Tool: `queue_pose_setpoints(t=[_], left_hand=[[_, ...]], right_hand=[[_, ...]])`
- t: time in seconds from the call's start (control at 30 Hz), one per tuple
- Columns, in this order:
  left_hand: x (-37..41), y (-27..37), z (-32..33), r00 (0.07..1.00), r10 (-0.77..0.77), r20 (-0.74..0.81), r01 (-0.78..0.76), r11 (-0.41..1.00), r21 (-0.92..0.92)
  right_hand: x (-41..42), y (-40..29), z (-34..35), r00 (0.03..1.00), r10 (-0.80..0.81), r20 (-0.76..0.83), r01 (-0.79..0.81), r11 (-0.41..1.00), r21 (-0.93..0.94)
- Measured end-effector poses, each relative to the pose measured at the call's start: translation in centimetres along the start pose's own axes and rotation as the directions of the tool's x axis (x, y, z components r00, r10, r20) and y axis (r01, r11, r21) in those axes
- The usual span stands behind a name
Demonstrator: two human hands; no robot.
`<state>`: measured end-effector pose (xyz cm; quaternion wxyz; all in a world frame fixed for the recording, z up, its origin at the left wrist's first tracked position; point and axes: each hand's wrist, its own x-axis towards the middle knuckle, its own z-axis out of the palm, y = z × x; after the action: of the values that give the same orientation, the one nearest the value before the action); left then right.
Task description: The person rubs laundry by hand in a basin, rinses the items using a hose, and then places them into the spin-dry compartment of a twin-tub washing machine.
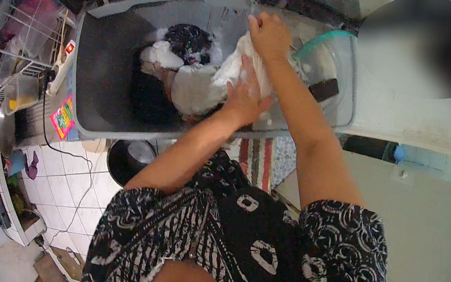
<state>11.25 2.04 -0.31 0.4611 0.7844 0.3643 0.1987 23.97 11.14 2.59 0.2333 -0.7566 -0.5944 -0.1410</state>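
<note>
A white cloth (224, 73) is bunched up from the grey tub of a washing machine (101, 67) toward the tub's right side. My right hand (270, 37) grips its upper end near the back rim. Lower down, my left hand (245, 96) lies against the same cloth with its fingers spread. Beside it in the tub are a dark patterned cloth (189, 43) and a smaller white bundle (163, 55). Dark shadow hides the tub's lower part.
A green hose (324, 40) arches over the machine's right part, near a dark brown block (323, 90). At left are a power strip (62, 68) with a lit red switch, a colourful packet (63, 118) and a wire rack (29, 27). A black bucket (117, 160) stands below.
</note>
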Motion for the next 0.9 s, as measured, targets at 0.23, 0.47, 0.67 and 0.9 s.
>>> queue_pose_setpoints(t=[0.23,0.47,0.67,0.9], left_hand=[[0.1,-2.6,0.3,0.968,-0.111,0.224,0.021,0.929,0.368],[0.8,-0.8,0.2,0.998,-0.029,0.049,0.029,1.0,0.0],[0.7,-3.7,0.4,0.995,-0.039,0.095,0.019,0.978,0.207],[0.9,-1.7,0.0,0.966,0.069,-0.25,-0.054,0.996,0.065]], right_hand=[[-7.0,-2.0,-5.6,0.942,-0.307,0.133,0.279,0.94,0.197],[-3.1,0.9,-2.1,0.992,-0.039,0.117,0.006,0.963,0.268],[-7.4,-1.8,-4.9,0.961,-0.252,0.112,0.244,0.967,0.077],[-1.0,0.1,-0.5,0.976,0.178,0.122,-0.209,0.919,0.333]])
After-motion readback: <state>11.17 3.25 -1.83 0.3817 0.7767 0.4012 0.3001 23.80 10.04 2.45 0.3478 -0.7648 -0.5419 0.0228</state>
